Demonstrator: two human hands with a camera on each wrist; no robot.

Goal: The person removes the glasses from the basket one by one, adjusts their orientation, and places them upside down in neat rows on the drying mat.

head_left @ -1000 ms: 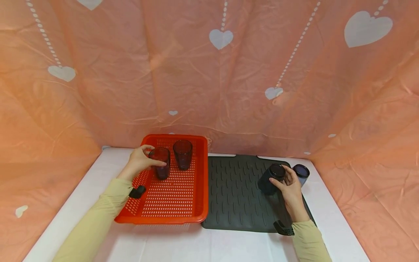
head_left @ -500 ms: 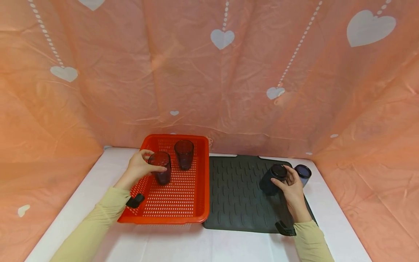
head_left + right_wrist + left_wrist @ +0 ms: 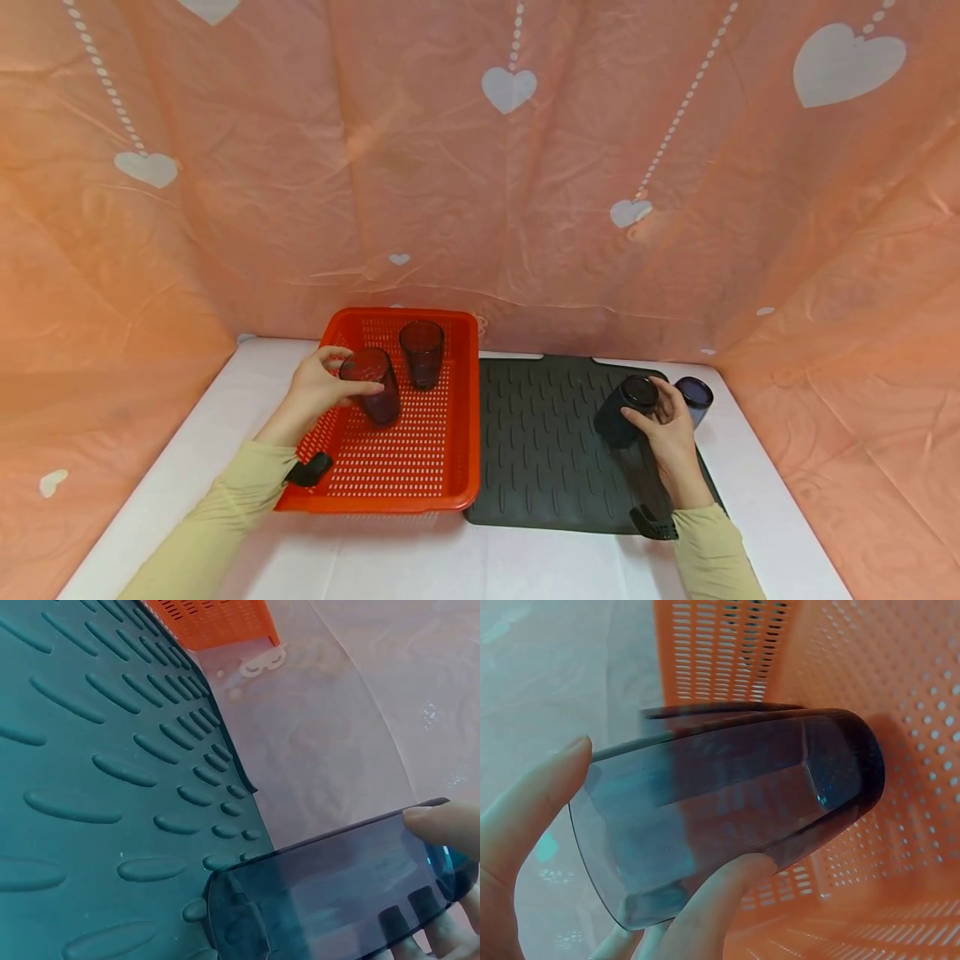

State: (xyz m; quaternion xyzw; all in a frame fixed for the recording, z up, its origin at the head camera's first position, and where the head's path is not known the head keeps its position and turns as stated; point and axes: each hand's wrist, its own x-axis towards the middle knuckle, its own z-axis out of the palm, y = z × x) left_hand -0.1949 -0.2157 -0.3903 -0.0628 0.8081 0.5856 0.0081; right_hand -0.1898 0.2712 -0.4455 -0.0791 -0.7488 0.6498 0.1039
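My left hand holds a tinted drinking glass with thumb and fingers near its rim. That glass leans, mouth up, inside the orange-red basket; in the left wrist view its thick base points toward the perforated basket. Behind it a second glass stands mouth up in the basket. At the right, my right hand grips a dark glass near its base. This one is upside down, its rim end at the ribbed mat. Just beyond the right hand another upturned glass stands.
The orange-red plastic basket has raised walls and sits beside the dark ribbed mat. Both lie on a white table. A peach curtain with hearts hangs close behind and along the sides.
My left hand has come slightly toward me with its glass, which now tilts more, its base swung to the right. The right hand and its glass have stayed practically still.
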